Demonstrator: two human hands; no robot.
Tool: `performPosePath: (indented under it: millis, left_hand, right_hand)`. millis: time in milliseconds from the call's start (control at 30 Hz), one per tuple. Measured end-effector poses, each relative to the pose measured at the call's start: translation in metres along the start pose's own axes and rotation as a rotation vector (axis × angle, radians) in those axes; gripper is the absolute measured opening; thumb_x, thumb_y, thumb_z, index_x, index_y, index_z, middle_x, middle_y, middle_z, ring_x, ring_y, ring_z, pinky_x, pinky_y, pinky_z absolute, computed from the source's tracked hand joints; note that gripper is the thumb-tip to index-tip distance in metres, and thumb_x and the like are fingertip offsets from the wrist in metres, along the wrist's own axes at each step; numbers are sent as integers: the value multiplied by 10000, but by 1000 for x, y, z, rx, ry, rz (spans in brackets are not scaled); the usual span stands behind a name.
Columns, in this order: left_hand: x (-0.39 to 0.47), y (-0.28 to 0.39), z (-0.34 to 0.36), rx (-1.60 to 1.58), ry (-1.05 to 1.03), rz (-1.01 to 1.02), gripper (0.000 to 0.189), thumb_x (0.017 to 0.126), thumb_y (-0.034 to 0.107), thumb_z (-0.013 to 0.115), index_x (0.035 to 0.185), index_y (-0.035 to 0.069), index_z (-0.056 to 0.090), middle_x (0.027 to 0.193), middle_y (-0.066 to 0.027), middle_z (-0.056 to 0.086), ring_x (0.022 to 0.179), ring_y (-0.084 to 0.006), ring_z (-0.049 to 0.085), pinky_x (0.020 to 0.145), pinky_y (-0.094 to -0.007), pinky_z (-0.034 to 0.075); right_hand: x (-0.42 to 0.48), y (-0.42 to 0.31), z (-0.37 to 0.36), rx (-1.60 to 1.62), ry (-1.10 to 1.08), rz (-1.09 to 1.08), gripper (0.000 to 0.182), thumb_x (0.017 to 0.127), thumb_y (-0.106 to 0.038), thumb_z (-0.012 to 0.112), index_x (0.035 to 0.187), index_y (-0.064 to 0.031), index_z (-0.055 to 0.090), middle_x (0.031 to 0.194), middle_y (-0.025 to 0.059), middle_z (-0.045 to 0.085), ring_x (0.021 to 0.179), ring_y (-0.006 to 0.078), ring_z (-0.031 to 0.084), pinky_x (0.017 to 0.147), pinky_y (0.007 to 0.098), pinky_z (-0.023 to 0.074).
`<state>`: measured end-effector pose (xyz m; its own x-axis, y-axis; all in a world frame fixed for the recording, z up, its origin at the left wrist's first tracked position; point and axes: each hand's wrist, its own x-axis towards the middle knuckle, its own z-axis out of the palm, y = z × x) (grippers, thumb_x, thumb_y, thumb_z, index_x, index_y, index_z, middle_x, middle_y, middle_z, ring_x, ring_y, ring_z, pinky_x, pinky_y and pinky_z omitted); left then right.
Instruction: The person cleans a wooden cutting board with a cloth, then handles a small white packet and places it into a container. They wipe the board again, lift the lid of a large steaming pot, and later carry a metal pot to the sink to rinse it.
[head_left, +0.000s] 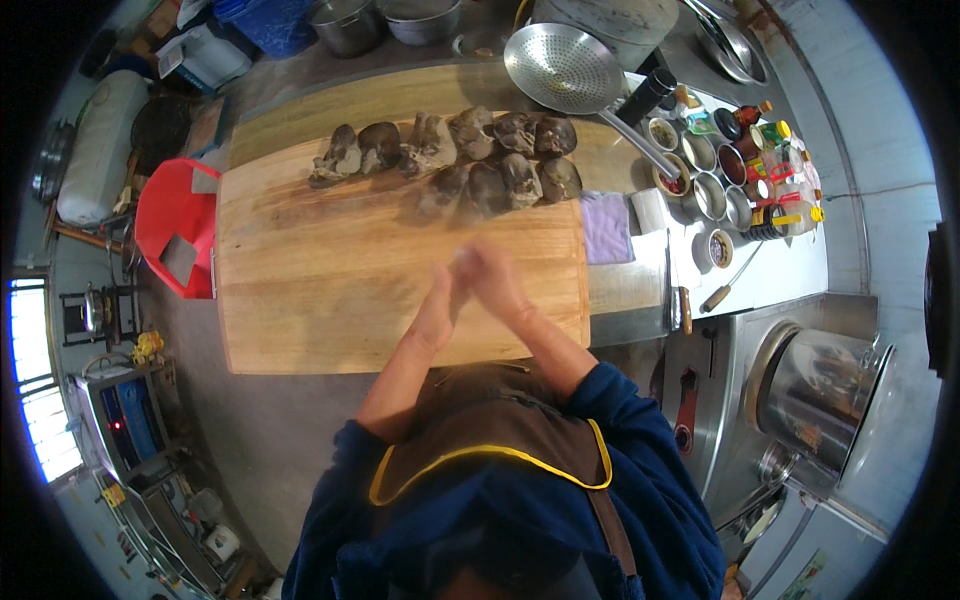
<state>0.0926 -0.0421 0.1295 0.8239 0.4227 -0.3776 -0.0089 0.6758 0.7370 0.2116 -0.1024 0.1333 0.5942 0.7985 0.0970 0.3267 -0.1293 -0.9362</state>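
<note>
My left hand (442, 300) and my right hand (491, 277) meet above the middle of a wooden board (315, 300). Both are blurred, the right more so, and whether anything lies between the palms cannot be told. Beyond them, dark brown lumps of cooked meat (487, 187) sit in two uneven rows along the board's far part, several in each; steam or blur veils the nearest ones. A perforated metal skimmer (562, 67) rests past the far right corner, its handle reaching over the bowls. A folded purple cloth (607, 227) lies against the board's right edge.
A knife with a wooden handle (685, 309) and a wooden-handled tool (718, 298) lie at the right. Behind them stand metal bowls (708, 196) and sauce bottles (795, 217). A large steel pot (817, 390) is at the lower right, a red plastic stool (161, 225) at the left.
</note>
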Motion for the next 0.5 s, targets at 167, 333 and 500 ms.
performPosePath:
  millis: [167, 333, 500]
  left_hand:
    - [-11, 31, -6, 1175, -93, 395, 728, 863, 518, 641, 1445, 132, 437, 1580, -116, 236, 1473, -331, 153, 1171, -509, 156]
    - [-14, 60, 9, 1859, -82, 444, 539, 801, 261, 712, 1314, 166, 578, 1599, -105, 180, 1478, -340, 127, 1131, -633, 151]
    - [-1, 54, 9, 1986, -185, 516, 328, 828, 165, 658, 1153, 125, 663, 1593, -99, 178, 1474, -348, 129, 1118, -663, 162]
  right_hand:
    - [22, 1, -54, 299, -106, 423, 151, 929, -128, 628, 997, 5, 649, 760, 6, 599, 697, 121, 565, 621, 278, 467]
    - [4, -8, -57, 205, -112, 179, 152, 903, -137, 642, 1002, -22, 652, 708, 44, 602, 625, 163, 574, 577, 317, 462]
    - [-13, 13, -28, -245, -114, -26, 53, 856, -48, 596, 899, -22, 614, 759, 220, 624, 706, 402, 613, 606, 448, 478]
